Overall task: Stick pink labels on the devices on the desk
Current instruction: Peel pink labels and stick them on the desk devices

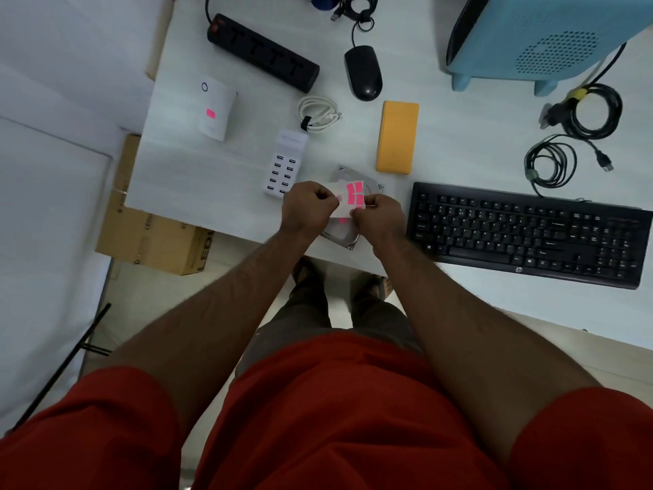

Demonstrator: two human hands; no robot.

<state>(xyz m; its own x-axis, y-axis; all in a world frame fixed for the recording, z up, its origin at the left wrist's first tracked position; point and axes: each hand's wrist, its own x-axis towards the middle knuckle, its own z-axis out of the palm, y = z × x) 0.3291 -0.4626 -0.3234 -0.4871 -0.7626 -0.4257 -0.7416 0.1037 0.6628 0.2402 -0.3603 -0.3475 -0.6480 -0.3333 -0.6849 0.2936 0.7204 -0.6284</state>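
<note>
Both hands, left hand (306, 206) and right hand (378, 216), pinch a sheet of pink labels (348, 199) upright above the desk (459, 153) edge, between a cardboard box (159, 242) reading "LEDU" and an HP keyboard (530, 233).

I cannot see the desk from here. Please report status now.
Left hand and right hand both pinch label sheet. One pink label on white device. Nothing blocks.

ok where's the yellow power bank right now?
Head view: the yellow power bank lies flat on the desk, right of centre, just below the black mouse, above the keyboard.
</note>
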